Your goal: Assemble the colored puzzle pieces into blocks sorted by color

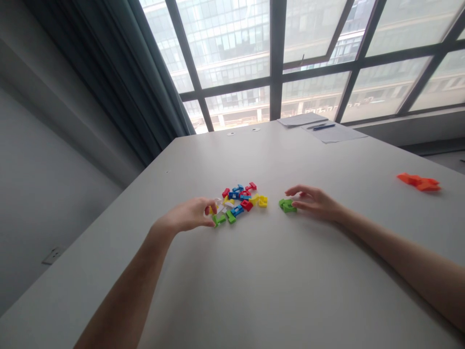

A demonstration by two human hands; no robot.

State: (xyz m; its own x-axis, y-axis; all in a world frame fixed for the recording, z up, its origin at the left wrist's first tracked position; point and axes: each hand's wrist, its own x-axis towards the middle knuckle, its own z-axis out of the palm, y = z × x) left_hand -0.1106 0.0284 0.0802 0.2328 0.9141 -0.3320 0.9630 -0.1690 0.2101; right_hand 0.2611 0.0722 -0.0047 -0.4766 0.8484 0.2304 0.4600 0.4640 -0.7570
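Observation:
A pile of small plastic building pieces in red, blue, yellow, white and green lies mid-table, with a blue piece (237, 210) near its front. My left hand (192, 214) is at the pile's left side, thumb and fingers apart. Its thumb tip is at a green piece (219, 220); whether they touch is hard to tell. A second green piece (230, 216) lies just right of that one. Apart from the pile, to its right, sit green pieces (287, 205) close together. My right hand (315, 202) is beside them, fingers spread, its thumb at their right edge.
An orange object (419, 182) lies on the white table (232, 281) at the far right. Papers (334, 133) with pens (324, 127) are at the back edge, below the windows. A dark curtain (145, 82) hangs at the left.

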